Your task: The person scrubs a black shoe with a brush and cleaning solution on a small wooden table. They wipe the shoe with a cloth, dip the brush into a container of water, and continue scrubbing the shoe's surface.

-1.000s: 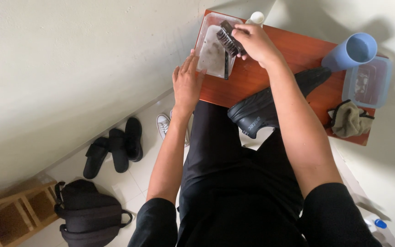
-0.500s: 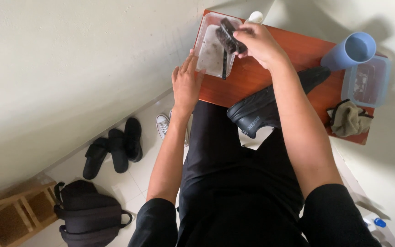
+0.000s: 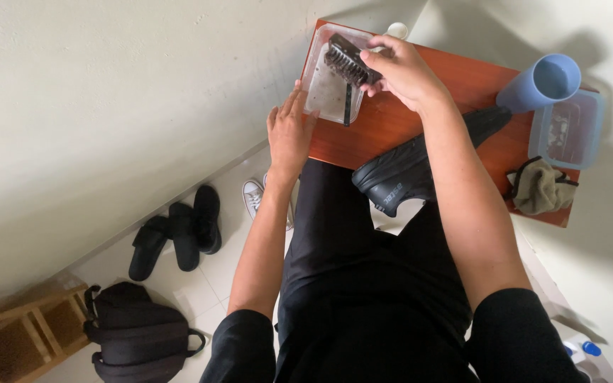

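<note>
Holding a dark bristle brush (image 3: 351,62) in a closed grip, the right hand (image 3: 400,69) sits over the far edge of a clear plastic tray (image 3: 321,89) at the left end of the red-brown worktop (image 3: 462,85); bristles face up and toward the camera. Against the view half a second earlier, the brush has tilted slightly, showing more of its bristle face, and stays over the tray. Left hand (image 3: 289,131): flat and open, fingers spread, tips touching the tray's near-left side, position unchanged. Black shoe (image 3: 409,167): on the worktop's near edge beside the right forearm, unmoved. Blue cup (image 3: 539,84), lidded clear container (image 3: 567,129) and olive cloth (image 3: 537,186): right end of the worktop, as before. Floor: black sandals (image 3: 175,230), a white sneaker (image 3: 253,195), a black backpack (image 3: 136,344).
</note>
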